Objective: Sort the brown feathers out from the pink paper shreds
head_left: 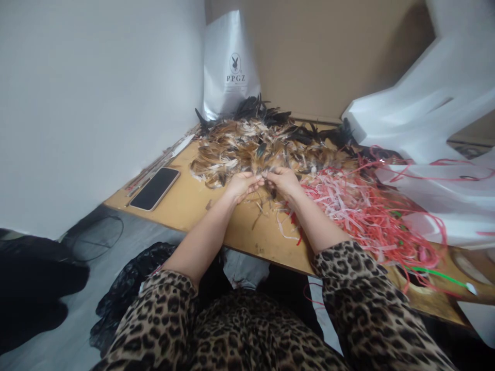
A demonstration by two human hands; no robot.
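My left hand [244,186] and my right hand [285,181] meet at the front edge of a spread pile of feathers [232,147], brown and white with black ones at the back. Both are closed in a pinch, fingertips nearly touching. A small brown feather tuft [260,164] rises from between them, its lower end hidden by the fingers. Just right of my right hand lies a tangled heap of red and pale pink ribbon strips [348,206]. Loose feather bits are scattered below my hands on the wooden table [201,206].
A phone [155,189] lies at the table's left, beside thin sticks along the wall. A silver bag [232,67] stands behind the feathers. White plastic bags [425,113] crowd the right side. A green strip [441,273] lies near the front right. Below left is a black plastic bag [127,288].
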